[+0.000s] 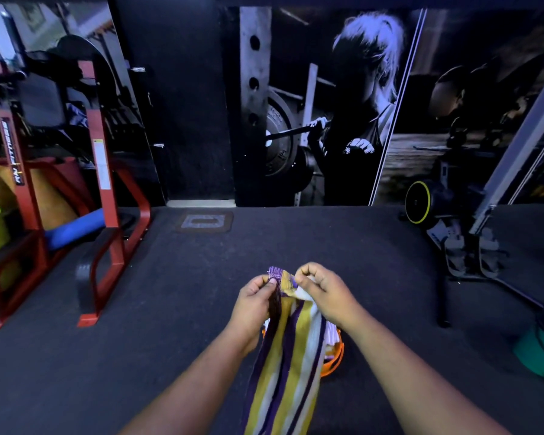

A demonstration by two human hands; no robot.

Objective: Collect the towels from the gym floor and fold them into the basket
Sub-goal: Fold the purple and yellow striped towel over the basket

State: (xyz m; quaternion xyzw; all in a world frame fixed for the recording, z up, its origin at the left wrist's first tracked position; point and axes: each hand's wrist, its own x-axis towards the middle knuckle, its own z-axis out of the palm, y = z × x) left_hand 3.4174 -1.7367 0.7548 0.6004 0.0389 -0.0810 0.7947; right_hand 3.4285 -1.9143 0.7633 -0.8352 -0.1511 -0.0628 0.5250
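Observation:
A striped towel point(288, 356) in yellow, purple and white hangs from both of my hands toward the bottom edge of the view. My left hand point(256, 298) pinches its purple top edge. My right hand point(322, 290) grips the same top edge just to the right. Behind the hanging towel an orange basket point(335, 359) sits on the dark floor, mostly hidden by the towel and my right forearm; something pale shows inside it.
A red exercise machine point(104, 196) with a blue roller point(76, 227) stands at the left. An exercise bike point(453, 215) and a black stand occupy the right. A green object point(539, 350) lies at the far right. A small mat point(204, 221) lies near the mural wall.

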